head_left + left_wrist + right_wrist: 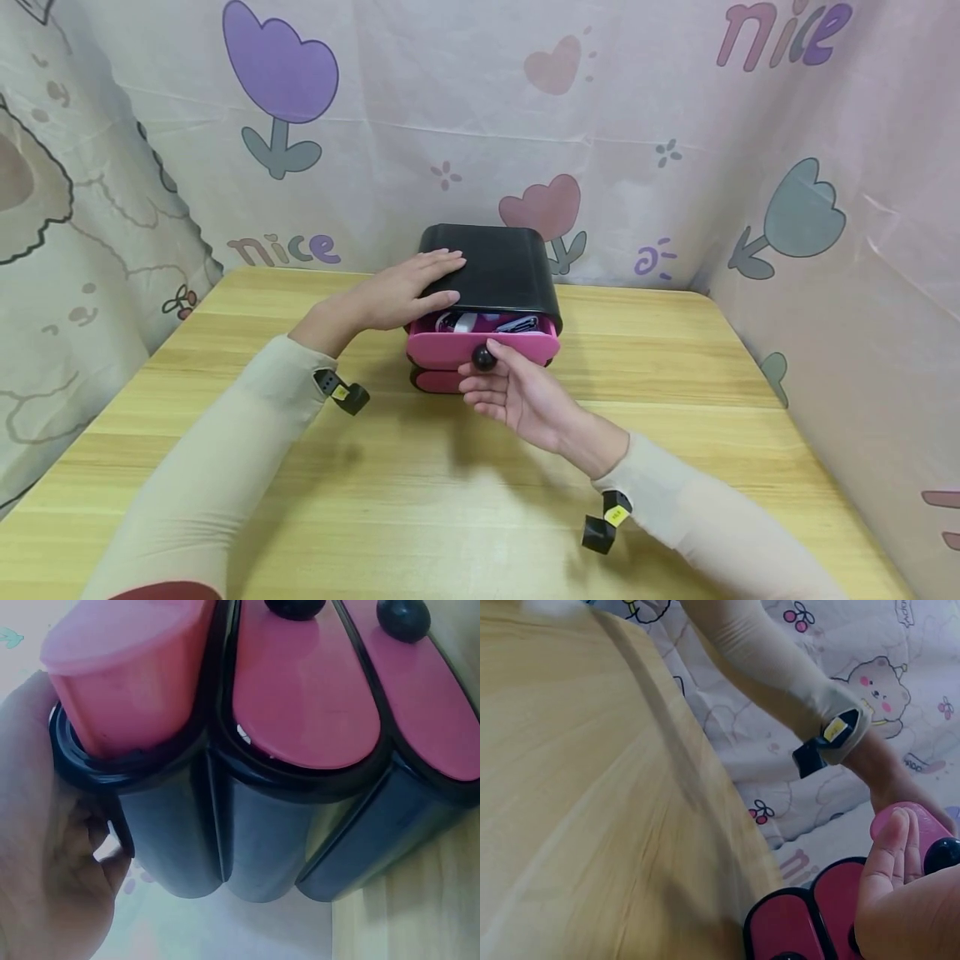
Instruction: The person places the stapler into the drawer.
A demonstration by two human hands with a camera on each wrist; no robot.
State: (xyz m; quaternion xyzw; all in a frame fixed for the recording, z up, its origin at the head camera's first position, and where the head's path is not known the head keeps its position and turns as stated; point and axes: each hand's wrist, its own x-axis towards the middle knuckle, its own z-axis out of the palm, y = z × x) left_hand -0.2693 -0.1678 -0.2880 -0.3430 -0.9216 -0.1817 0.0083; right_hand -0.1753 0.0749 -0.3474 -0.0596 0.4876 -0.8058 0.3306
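Note:
A small black cabinet with pink drawers stands toward the back of the table. Its top drawer is pulled partway out; white and dark small items show inside. My left hand rests on the left of the cabinet top, fingers extended. With thumb and forefinger my right hand pinches the round black knob of the top drawer, its other fingers loosely bent below. In the left wrist view the two lower drawers sit within their black frames, while the top one juts out.
The wooden table carries the cabinet. A printed cloth curtain hangs behind the table and down both sides. Black wrist mounts are strapped over both pale sleeves.

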